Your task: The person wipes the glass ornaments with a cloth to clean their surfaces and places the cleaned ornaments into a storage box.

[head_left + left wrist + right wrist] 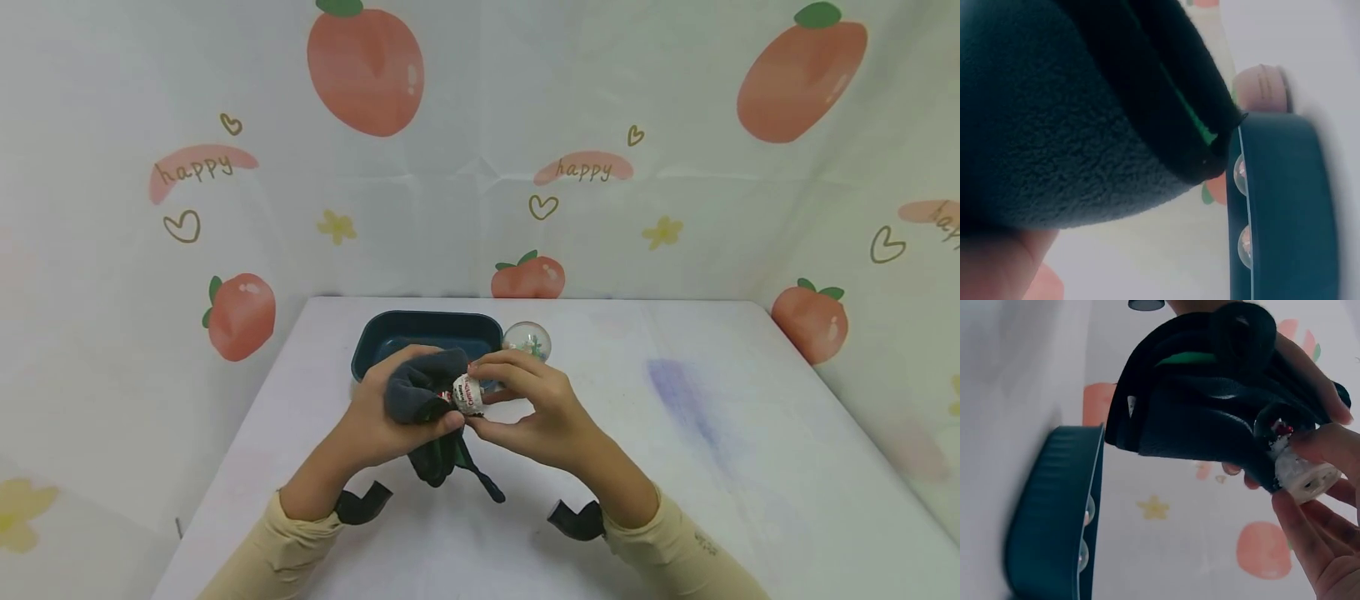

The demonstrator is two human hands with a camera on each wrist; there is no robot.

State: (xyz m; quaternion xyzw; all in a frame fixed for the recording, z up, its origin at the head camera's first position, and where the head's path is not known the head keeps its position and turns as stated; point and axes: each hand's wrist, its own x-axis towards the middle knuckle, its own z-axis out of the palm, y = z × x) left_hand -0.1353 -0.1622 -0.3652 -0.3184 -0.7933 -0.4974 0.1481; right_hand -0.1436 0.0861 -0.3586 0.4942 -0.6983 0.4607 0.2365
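Note:
My left hand (378, 429) grips a folded, fuzzy dark blue-grey cloth (420, 396) with a dark edging; a loop hangs from its lower side. Against the cloth sits a small snow globe (1300, 469), its white base marked with red and dark lettering. Fingers and thumb of my right hand (536, 408) pinch this base. Its clear dome, with white and red bits inside, touches the cloth in the right wrist view. Cloth (1079, 125) fills much of the left wrist view, hiding most of the left hand there.
Behind the hands stands a dark teal tray (375, 337). Clear domes (1244, 247) show inside it in both wrist views. A larger clear globe (527, 340) stands by the tray's right end. The white table (712, 492) meets a fruit-printed backdrop.

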